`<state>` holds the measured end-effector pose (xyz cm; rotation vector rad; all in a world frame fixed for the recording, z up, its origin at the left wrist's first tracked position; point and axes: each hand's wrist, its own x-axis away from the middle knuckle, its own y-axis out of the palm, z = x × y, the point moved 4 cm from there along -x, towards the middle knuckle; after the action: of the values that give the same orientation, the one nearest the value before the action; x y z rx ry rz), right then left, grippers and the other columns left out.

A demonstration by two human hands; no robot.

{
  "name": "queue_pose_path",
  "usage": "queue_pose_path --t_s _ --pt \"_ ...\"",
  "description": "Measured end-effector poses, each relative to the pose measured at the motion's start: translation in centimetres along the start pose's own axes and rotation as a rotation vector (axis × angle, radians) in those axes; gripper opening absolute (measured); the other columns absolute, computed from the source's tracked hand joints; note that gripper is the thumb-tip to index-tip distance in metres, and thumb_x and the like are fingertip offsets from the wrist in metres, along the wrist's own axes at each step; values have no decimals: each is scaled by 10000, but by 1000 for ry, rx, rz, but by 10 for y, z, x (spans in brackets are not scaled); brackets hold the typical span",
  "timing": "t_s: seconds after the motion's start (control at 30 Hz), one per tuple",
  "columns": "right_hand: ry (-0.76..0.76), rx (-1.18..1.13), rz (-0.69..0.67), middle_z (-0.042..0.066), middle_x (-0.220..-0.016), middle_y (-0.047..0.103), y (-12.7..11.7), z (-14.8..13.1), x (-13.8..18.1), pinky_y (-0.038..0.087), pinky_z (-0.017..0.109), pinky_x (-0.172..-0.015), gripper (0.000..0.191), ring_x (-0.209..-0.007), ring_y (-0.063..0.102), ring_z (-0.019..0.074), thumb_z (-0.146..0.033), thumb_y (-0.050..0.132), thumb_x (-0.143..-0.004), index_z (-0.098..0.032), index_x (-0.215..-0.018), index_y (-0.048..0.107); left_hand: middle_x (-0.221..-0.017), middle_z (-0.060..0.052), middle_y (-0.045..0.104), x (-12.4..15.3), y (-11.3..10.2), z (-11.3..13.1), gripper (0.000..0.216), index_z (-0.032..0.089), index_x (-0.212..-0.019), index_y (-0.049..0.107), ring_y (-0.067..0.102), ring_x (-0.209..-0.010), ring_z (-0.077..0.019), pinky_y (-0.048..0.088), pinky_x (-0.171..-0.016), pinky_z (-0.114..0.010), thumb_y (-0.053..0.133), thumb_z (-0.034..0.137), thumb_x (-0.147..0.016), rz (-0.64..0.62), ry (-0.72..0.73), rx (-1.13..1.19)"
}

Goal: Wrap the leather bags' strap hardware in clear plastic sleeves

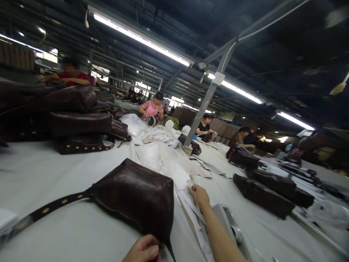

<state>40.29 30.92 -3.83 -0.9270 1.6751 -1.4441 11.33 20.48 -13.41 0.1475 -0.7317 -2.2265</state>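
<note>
A dark brown leather bag (139, 196) lies on the pale table in front of me, its studded strap (64, 201) stretching to the left. At the bag's near lower corner, my left hand (144, 249) is closed with thumb and fingers on the leather; part of this hand falls outside the view. My right hand (200, 196) reaches forward past the bag's right side, above white paper scraps (191, 211). Its fingers are pinched together near a thin pale piece, and what they hold is too small to make out.
Stacked brown bags (79, 123) fill the left side. More bags (263, 194) lie to the right. A grey device (227, 222) stands beside my right forearm. A slanted metal post (204, 109) rises from the table. Several people work farther back, one in a pink top (149, 108).
</note>
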Motion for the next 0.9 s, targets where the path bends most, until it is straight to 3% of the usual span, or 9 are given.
queue_pose_path --t_s 0.13,0.27,0.33,0.43,0.57,0.7,0.9 --pt "5 28 76 150 -996 697 -23 4 23 413 275 -687 294 -927 649 217 -352 482 -931 -124 -1048 625 -591 29 586 18 18 18 432 196 -730 530 428 -462 -84 366 -459 -225 787 502 -565 77 -62 83" --pt "-80 64 98 70 -920 711 -45 15 72 357 258 -630 180 -858 648 196 -338 531 -895 -205 -916 652 -613 23 594 27 26 32 345 182 -725 530 455 -484 -80 419 -480 -220 765 403 -605 98 -53 57" --pt "-103 85 104 62 -835 707 -51 25 106 347 270 -605 242 -796 648 207 -404 520 -899 -213 -841 657 -614 26 591 28 27 33 334 179 -734 530 468 -491 -81 419 -475 -213 760 390 -614 94 -55 47" --pt "-137 117 105 76 -810 703 -45 39 159 371 289 -625 326 -787 651 223 -408 460 -935 -210 -784 670 -615 28 591 29 25 33 337 176 -743 534 476 -493 -81 420 -470 -208 764 388 -617 85 -51 40" --pt "-204 139 92 83 -926 703 -15 47 209 403 313 -701 131 -873 641 253 -259 582 -865 -221 -820 700 -630 24 596 28 23 33 338 173 -740 538 489 -506 -82 441 -485 -208 778 380 -624 73 -36 36" --pt "-187 101 114 89 -872 692 4 51 226 398 325 -714 249 -854 633 250 -122 488 -873 -216 -766 692 -641 22 594 29 23 33 325 168 -740 545 487 -509 -76 444 -490 -202 786 356 -631 51 -30 52" --pt "-110 -102 131 55 -797 690 -6 62 225 405 301 -650 165 -766 642 228 -195 525 -842 -211 -743 656 -647 20 586 33 24 38 296 162 -744 544 491 -510 -75 441 -493 -200 768 336 -659 38 -12 48"
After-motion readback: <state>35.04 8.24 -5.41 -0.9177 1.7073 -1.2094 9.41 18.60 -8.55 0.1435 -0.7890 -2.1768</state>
